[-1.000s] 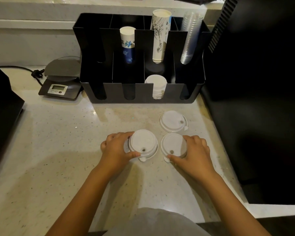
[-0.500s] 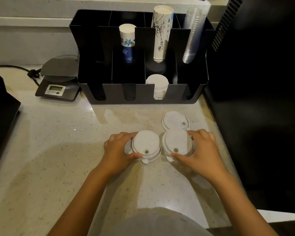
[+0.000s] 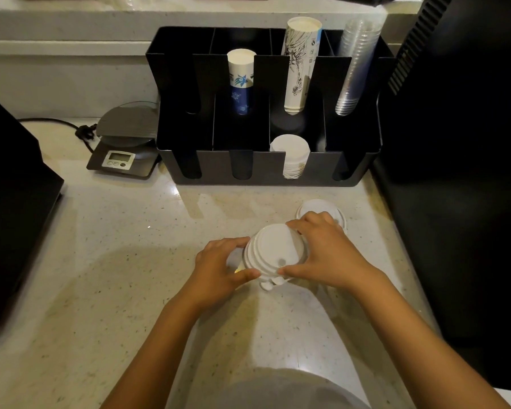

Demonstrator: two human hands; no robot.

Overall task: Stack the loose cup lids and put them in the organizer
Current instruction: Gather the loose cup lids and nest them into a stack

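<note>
A small stack of white cup lids point(image 3: 273, 255) sits on the counter between both hands. My left hand point(image 3: 219, 270) grips its left rim, and my right hand point(image 3: 322, 249) holds the top lid from the right. One more loose white lid point(image 3: 313, 209) lies flat just behind my right hand, partly hidden by the fingers. The black organizer point(image 3: 266, 169) stands at the back of the counter. A row of white lids point(image 3: 291, 156) lies in its third front slot.
The organizer's rear slots hold a blue-and-white cup stack point(image 3: 241, 81), a tall printed cup stack point(image 3: 300, 63) and clear plastic cups point(image 3: 356, 66). A kitchen scale point(image 3: 124, 146) sits left of it. Dark appliances flank the counter at left point(image 3: 9, 202) and right point(image 3: 455, 172).
My right hand has carried its lid leftward onto the lid under my left hand, so the two lids now form one stack. The far lid has stayed in place.
</note>
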